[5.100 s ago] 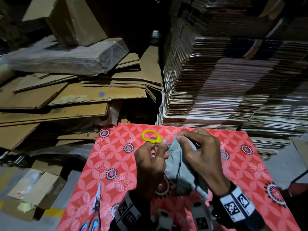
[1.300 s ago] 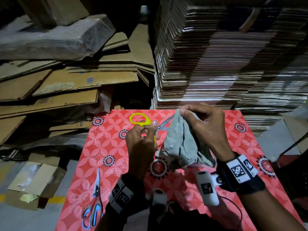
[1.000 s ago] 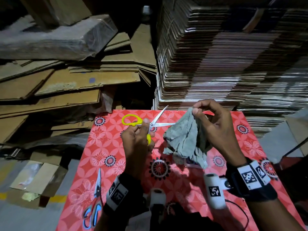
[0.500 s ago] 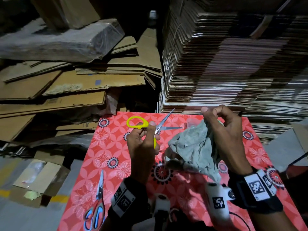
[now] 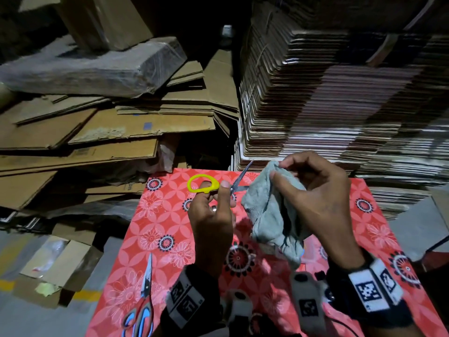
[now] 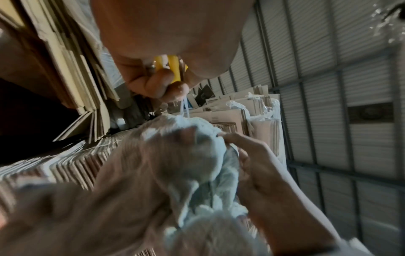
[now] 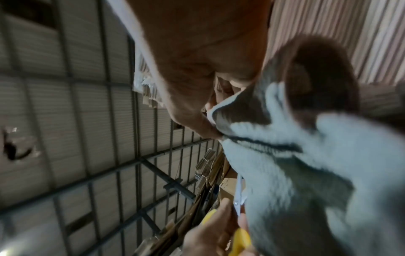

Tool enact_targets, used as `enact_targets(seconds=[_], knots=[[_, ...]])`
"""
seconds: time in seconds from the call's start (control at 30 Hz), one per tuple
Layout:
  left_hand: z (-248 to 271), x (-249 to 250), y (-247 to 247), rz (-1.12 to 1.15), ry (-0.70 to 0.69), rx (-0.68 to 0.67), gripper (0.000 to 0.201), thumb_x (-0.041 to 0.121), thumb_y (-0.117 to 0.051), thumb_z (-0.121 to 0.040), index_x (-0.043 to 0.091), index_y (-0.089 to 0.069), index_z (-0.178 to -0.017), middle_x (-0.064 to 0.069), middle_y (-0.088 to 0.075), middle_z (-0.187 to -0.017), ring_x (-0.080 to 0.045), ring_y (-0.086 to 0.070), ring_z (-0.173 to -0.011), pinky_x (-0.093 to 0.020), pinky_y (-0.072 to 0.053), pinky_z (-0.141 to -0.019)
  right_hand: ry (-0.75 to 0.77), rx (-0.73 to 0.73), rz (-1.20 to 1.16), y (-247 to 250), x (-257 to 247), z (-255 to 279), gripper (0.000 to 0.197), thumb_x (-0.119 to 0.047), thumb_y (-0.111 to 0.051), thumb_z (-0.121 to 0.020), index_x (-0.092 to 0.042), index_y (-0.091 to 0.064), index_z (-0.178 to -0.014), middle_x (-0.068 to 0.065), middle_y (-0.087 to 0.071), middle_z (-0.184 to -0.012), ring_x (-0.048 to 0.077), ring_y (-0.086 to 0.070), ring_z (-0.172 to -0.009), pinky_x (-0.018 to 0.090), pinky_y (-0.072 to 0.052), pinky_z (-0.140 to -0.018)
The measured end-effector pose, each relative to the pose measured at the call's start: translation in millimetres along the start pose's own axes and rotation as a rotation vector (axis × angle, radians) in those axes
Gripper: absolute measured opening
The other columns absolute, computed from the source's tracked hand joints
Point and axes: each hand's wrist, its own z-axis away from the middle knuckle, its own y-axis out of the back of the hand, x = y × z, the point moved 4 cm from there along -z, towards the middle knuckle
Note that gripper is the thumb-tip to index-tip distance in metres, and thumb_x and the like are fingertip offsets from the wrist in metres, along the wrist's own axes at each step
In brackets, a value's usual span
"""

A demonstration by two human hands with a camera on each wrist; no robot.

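Note:
My left hand (image 5: 213, 203) grips a pair of yellow-handled scissors (image 5: 202, 187) above a red flowered table (image 5: 158, 222). The blades (image 5: 240, 177) stand apart and point up and to the right, one of them against the left edge of a crumpled pale grey cloth (image 5: 269, 215). My right hand (image 5: 313, 190) pinches the top of that cloth between thumb and forefinger and holds it up off the table. In the left wrist view the yellow handles (image 6: 173, 67) show inside my curled fingers, with the cloth (image 6: 197, 155) just beyond. The right wrist view shows the cloth (image 7: 295, 164) close up and the scissors (image 7: 238, 199) below it.
A second pair of scissors with red and blue handles (image 5: 143, 302) lies on the table's near left corner. Flattened cardboard sheets (image 5: 97, 132) are heaped behind on the left. A tall stack of folded cartons (image 5: 328, 105) rises behind on the right. Grey floor (image 5: 36, 319) lies left of the table.
The scissors came out of the cloth and their blades opened. My right hand drew the cloth off to the right, then brought it back against the blades.

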Motion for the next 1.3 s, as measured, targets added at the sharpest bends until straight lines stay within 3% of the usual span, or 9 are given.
enact_targets(seconds=[0.07, 0.27, 0.6, 0.8, 0.9, 1.0, 1.1, 1.2, 1.3], knots=[[1.4, 4.8, -2.2, 0.036, -0.003, -0.003, 0.044, 0.039, -0.060, -0.102, 0.004, -0.056, -0.075, -0.001, -0.059, -0.060, -0.021, -0.046, -0.039, -0.027, -0.036, -0.044, 0.118, 0.014, 0.111, -7.0, -5.3, 2.7, 0.021, -0.006, -0.083, -0.081, -0.024, -0.076, -0.090, -0.007, -0.073, -0.089, 0.012, -0.072, -0.084, 0.031, -0.058, -0.076], [5.8, 17.6, -6.9, 0.059, -0.006, -0.025, 0.047, 0.033, -0.061, -0.104, 0.003, -0.057, -0.068, -0.006, -0.054, -0.048, -0.019, -0.044, -0.034, -0.024, -0.034, -0.042, 0.301, -0.020, 0.285, -29.0, -11.5, 18.1, 0.016, -0.004, -0.085, -0.080, -0.016, -0.081, -0.090, -0.008, -0.075, -0.090, 0.000, -0.069, -0.085, 0.015, -0.052, -0.077], [11.1, 16.8, -8.4, 0.061, 0.027, -0.045, 0.050, 0.037, -0.062, -0.097, -0.005, -0.056, -0.069, 0.000, -0.046, -0.041, -0.022, -0.042, -0.032, -0.032, -0.037, -0.042, 0.374, -0.055, 0.397, -31.1, -3.3, 21.2, 0.012, -0.001, -0.077, -0.088, -0.006, -0.080, -0.099, 0.004, -0.074, -0.097, 0.018, -0.071, -0.089, 0.032, -0.056, -0.081], [12.5, 15.0, -6.7, 0.035, 0.035, -0.029, 0.042, 0.037, -0.066, -0.096, 0.003, -0.059, -0.072, -0.009, -0.050, -0.045, -0.021, -0.045, -0.034, -0.030, -0.038, -0.043, 0.365, -0.272, 0.451, -36.6, -6.5, 33.8, 0.008, -0.006, -0.072, -0.092, -0.011, -0.075, -0.086, 0.000, -0.052, -0.076, 0.017, -0.054, -0.070, 0.036, -0.046, -0.064], [13.2, 14.4, -9.4, 0.000, 0.034, -0.040, 0.040, 0.028, -0.068, -0.101, 0.006, -0.058, -0.070, 0.003, -0.048, -0.044, -0.019, -0.046, -0.035, -0.031, -0.040, -0.044, 0.334, -0.209, 0.437, -26.3, -1.4, 19.8, 0.007, -0.009, -0.073, -0.091, -0.011, -0.077, -0.085, -0.001, -0.048, -0.072, 0.014, -0.049, -0.064, 0.035, -0.043, -0.060], [13.7, 11.3, -11.6, 0.002, 0.049, -0.033, 0.038, 0.030, -0.068, -0.101, 0.008, -0.060, -0.071, -0.004, -0.054, -0.050, -0.026, -0.049, -0.038, -0.036, -0.041, -0.043, 0.290, -0.100, 0.429, -19.9, 1.2, 11.6, 0.009, -0.012, -0.070, -0.088, -0.010, -0.079, -0.087, 0.001, -0.046, -0.070, 0.014, -0.045, -0.063, 0.036, -0.040, -0.058], [10.1, 9.5, -8.8, -0.043, 0.031, -0.018, 0.041, 0.041, -0.067, -0.094, 0.009, -0.062, -0.070, 0.001, -0.056, -0.051, -0.030, -0.054, -0.043, -0.044, -0.046, -0.046, 0.283, -0.237, 0.401, -31.7, -2.8, 30.7, 0.010, -0.012, -0.068, -0.089, -0.014, -0.075, -0.082, -0.002, -0.045, -0.072, 0.013, -0.047, -0.064, 0.032, -0.038, -0.058], [8.7, 15.9, -8.4, -0.043, -0.001, -0.042, 0.045, 0.039, -0.064, -0.095, 0.005, -0.060, -0.066, 0.002, -0.053, -0.047, -0.026, -0.049, -0.037, -0.038, -0.043, -0.044, 0.293, -0.289, 0.374, -35.2, 0.9, 36.2, 0.010, -0.013, -0.071, -0.089, -0.017, -0.078, -0.083, -0.002, -0.047, -0.072, 0.012, -0.048, -0.063, 0.030, -0.040, -0.058], [5.2, 24.4, -4.6, -0.045, -0.040, -0.026, 0.043, 0.036, -0.064, -0.098, 0.006, -0.060, -0.067, 0.000, -0.057, -0.048, -0.023, -0.047, -0.034, -0.028, -0.036, -0.043, 0.342, -0.140, 0.319, -16.6, -10.4, 38.8, 0.011, -0.009, -0.075, -0.089, -0.015, -0.083, -0.090, -0.001, -0.056, -0.075, 0.012, -0.056, -0.068, 0.023, -0.045, -0.063]])
